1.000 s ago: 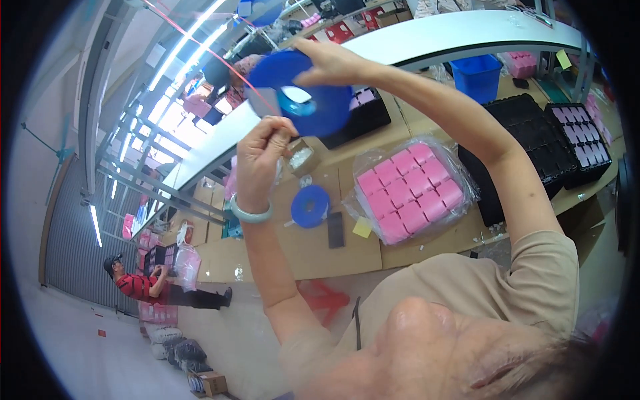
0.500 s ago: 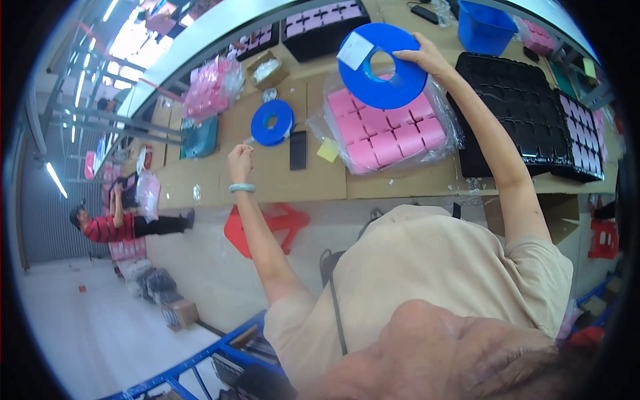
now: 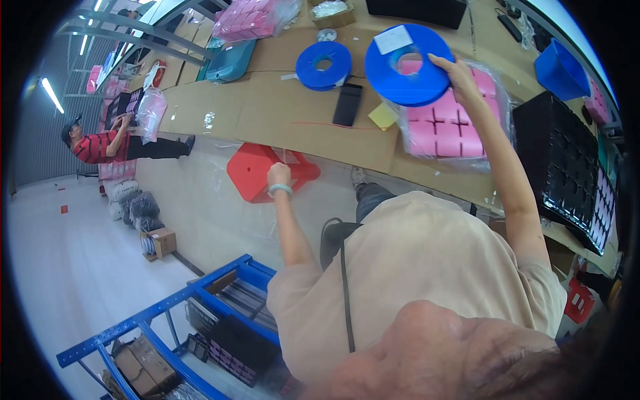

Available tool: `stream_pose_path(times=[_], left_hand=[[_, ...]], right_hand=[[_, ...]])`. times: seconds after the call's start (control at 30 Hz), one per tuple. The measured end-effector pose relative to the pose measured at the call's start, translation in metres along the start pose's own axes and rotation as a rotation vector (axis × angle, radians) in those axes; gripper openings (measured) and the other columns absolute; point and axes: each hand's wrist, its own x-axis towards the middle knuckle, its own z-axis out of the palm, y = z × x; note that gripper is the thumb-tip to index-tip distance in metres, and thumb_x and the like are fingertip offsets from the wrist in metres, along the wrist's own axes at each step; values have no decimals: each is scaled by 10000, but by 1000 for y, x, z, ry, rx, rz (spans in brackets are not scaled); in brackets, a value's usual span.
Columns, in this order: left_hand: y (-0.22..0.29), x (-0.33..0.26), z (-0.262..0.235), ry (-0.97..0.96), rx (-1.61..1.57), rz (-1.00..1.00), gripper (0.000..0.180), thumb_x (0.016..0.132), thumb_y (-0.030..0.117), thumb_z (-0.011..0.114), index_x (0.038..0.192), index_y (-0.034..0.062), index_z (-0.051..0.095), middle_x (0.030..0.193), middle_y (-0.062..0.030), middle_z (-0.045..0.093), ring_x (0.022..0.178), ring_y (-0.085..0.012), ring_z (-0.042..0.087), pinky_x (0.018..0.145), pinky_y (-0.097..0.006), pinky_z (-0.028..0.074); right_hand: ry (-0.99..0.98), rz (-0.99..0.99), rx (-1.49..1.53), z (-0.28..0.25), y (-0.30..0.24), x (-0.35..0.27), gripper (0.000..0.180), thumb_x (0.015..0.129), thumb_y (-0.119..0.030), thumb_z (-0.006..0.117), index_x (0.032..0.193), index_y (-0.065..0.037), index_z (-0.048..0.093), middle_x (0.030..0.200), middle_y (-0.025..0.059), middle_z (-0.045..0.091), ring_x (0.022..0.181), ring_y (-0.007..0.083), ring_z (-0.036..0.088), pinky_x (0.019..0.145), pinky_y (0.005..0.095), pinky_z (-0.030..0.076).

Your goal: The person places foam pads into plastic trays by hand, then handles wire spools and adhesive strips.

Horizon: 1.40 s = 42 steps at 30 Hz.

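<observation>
Table [image 3: 267, 120] of cardboard bears a bag of pink boxes [image 3: 443, 130]; over it the right hand [image 3: 460, 73] pinches a big blue reel [image 3: 408, 65]. Left hand [image 3: 279, 175] is fisted at the table's edge, holding nothing visible.

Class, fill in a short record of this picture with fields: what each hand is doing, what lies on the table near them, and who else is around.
right hand: holds a big blue reel by its rim, above a bag of pink boxes
left hand: closed, at the table edge, above a red stool
on the table: small blue reel, black phone, yellow note, black trays
others: a person in a red striped top
</observation>
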Motion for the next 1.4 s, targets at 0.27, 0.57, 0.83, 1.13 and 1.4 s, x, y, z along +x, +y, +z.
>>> stream_pose_path(times=[0.27, 0.57, 0.83, 1.13, 1.4], left_hand=[[46, 23, -38, -146, -139, 451, 247, 890, 226, 491, 904, 81, 691, 864, -222, 659, 833, -415, 638, 750, -515, 504], [89, 110, -97, -305, -752, 607, 142, 889, 135, 591, 882, 13, 662, 672, -106, 647, 666, -331, 633, 650, -412, 500], [215, 185, -21, 257, 99, 1159, 742, 679, 260, 807, 1306, 85, 450, 1290, -146, 493, 1227, -338, 452, 1023, -476, 360], [241, 246, -33, -189, 239, 1267, 843, 546, 261, 843, 1279, 32, 497, 1196, -143, 553, 1173, -314, 503, 1034, -429, 326], [217, 241, -104, -849, -981, 684, 694, 666, 192, 764, 1267, -26, 495, 1112, -124, 615, 1021, -191, 586, 902, -326, 466]], right_hand=[[-288, 262, -147, 310, 44, 69, 668, 926, -460, 588, 1360, 26, 439, 1294, 157, 559, 1206, 267, 526, 1056, 389, 388], [-1008, 250, -242, 279, 107, -19, 395, 966, -396, 544, 1183, -74, 617, 814, -18, 540, 729, 102, 509, 660, 259, 429], [-296, 577, -65, 158, 134, -27, 222, 920, -345, 627, 962, -128, 609, 614, -86, 391, 491, 20, 280, 440, 214, 186], [30, 496, 195, 137, 125, -40, 283, 957, -356, 573, 829, -113, 642, 552, -104, 327, 434, 16, 219, 409, 211, 159], [-34, 382, 234, 165, 119, -7, 304, 973, -346, 540, 841, -93, 645, 557, -95, 363, 435, 14, 245, 400, 208, 161]])
